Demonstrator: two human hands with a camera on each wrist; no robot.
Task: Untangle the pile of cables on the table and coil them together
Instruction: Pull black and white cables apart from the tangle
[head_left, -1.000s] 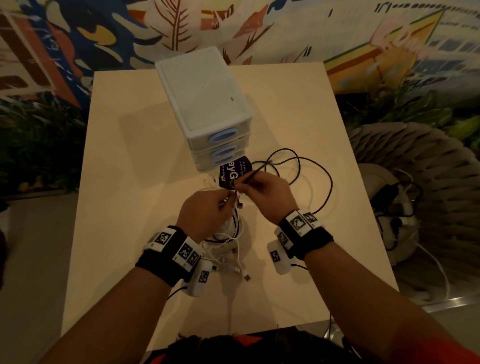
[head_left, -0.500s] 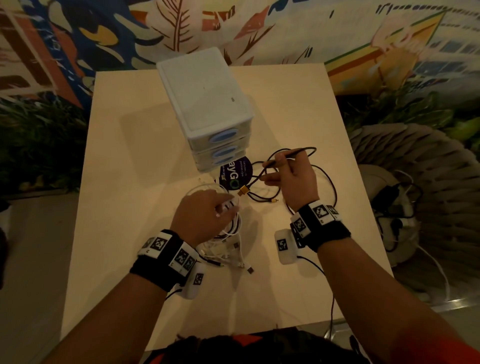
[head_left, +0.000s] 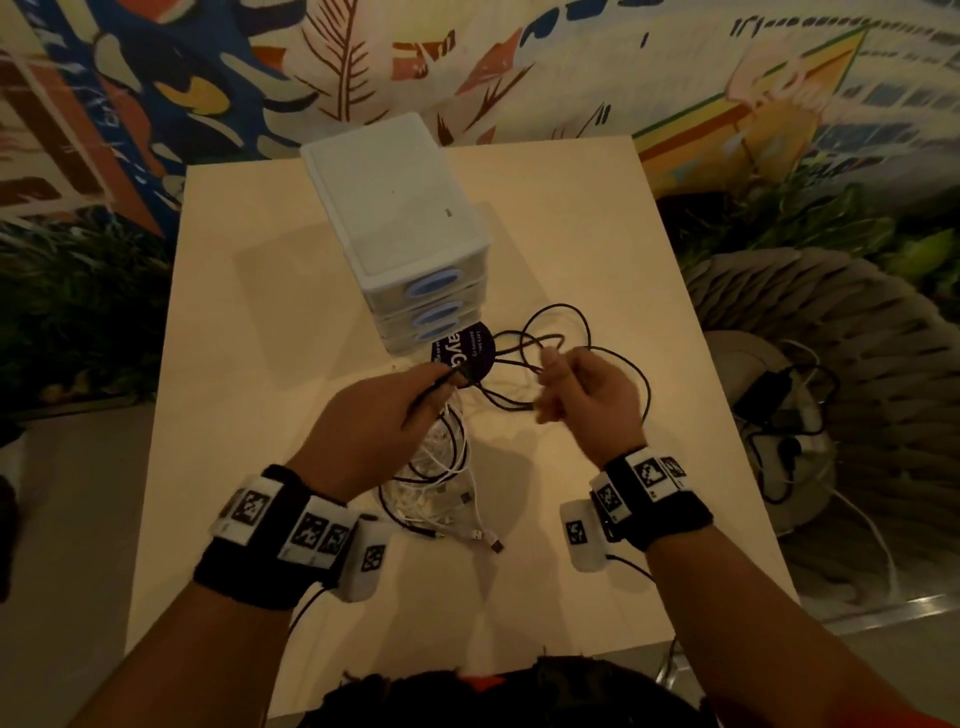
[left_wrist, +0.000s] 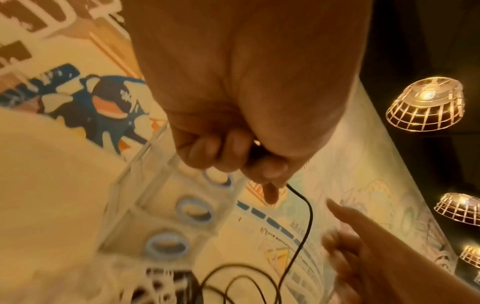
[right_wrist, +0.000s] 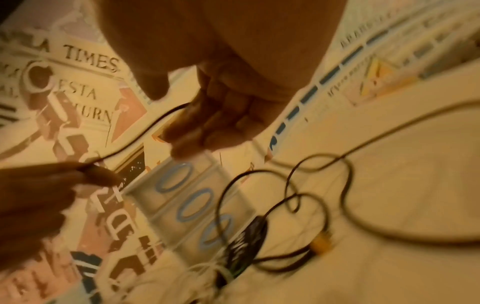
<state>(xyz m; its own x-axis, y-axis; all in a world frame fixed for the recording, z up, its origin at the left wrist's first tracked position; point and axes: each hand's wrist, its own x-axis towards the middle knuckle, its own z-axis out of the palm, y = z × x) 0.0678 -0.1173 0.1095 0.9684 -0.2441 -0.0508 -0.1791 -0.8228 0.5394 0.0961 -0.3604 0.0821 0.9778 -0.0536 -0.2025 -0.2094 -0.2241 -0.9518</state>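
A thin black cable (head_left: 557, 312) lies in loose loops on the table (head_left: 597, 234), right of a round dark sticker (head_left: 467, 347). My left hand (head_left: 452, 378) pinches one end of it between thumb and fingers, plain in the left wrist view (left_wrist: 259, 162). From there the black cable (right_wrist: 145, 131) runs taut to my right hand (right_wrist: 179, 109), whose curled fingers and raised thumb hold it. That right hand (head_left: 545, 384) hovers over the loops. A tangle of white cables (head_left: 441, 467) with USB plugs (head_left: 496, 545) lies below my left hand. An orange connector (right_wrist: 322, 242) rests on the table.
A white three-drawer unit (head_left: 400, 223) with blue oval handles stands just beyond the hands, near the table's middle. A painted wall is behind the table. Right of the table sits a woven seat (head_left: 831, 322) with other cables (head_left: 779, 410) on the floor.
My left hand came off the white tangle and took the black cable's end. My right hand, which had pulled the black cable out to the right, drew back toward the left hand.
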